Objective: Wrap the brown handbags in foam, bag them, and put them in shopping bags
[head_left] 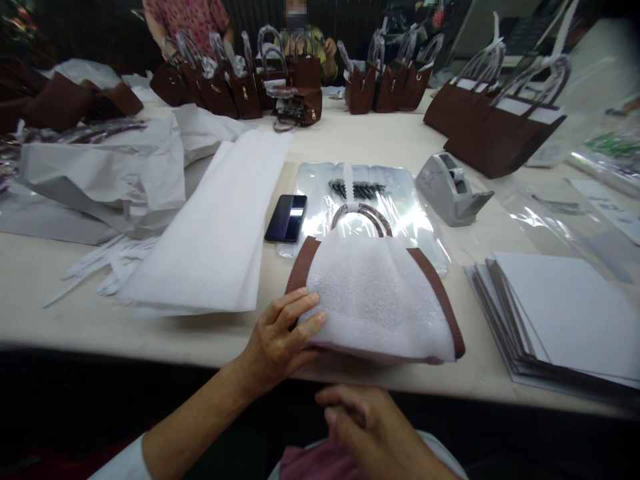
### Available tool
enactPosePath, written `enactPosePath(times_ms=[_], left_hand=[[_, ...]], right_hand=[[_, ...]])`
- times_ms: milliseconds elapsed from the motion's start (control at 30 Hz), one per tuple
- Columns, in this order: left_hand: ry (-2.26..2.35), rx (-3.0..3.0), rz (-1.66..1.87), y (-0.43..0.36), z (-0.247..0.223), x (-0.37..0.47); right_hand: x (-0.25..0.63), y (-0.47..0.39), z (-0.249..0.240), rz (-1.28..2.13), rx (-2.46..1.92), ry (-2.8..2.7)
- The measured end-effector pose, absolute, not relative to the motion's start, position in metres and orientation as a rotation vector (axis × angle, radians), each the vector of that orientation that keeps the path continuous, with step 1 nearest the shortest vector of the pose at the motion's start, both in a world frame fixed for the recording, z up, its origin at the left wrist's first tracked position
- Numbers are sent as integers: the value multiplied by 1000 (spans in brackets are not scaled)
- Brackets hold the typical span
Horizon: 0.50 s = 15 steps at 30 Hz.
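Observation:
A brown handbag [453, 313] leans or lies at the table's front edge, its face covered by a white foam sheet [375, 293]. Its brown handles [375, 217] stand up behind, with a white strip looped around them. At the bag's lower left corner, my left hand [280, 333] grips it, fingers over the foam and thumb lower down beneath the edge. Below the table edge, close to my lap, my right hand [365, 423] is curled and slightly blurred. Nothing shows between its fingers, and it is apart from the bag.
A phone [286, 219], clear plastic bags [410, 200] and a tape dispenser [453, 190] lie behind. Foam sheets [220, 240] and white strips [115, 267] are left; stacked boards [565, 313] are right. Brown handbags [495, 140] stand farther back, where a person [190, 27] stands.

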<state>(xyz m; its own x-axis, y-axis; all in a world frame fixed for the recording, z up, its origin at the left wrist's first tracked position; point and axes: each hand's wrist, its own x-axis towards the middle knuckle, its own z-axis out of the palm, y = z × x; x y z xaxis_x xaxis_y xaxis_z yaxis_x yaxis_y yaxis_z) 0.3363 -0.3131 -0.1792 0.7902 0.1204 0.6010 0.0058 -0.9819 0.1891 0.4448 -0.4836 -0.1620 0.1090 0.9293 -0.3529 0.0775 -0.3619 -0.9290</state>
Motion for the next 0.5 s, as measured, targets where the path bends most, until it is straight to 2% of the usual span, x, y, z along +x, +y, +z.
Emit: enactPosePath(times_ms=[67, 133, 233, 367, 500], left_hand=[[103, 2820, 944, -314, -180, 336], [91, 2828, 971, -315, -181, 336], [87, 2837, 1042, -315, -182, 337], [91, 2869, 1099, -314, -185, 338], [82, 2899, 1176, -320, -190, 332]], right_hand=[[453, -489, -141, 815, -1620, -1453], [461, -487, -128, 208, -1635, -1659], [472, -472, -133, -380, -1643, -1870], [482, -456, -156, -691, -1690, -2083], [496, -462, -138, -559, -1550, -2205]])
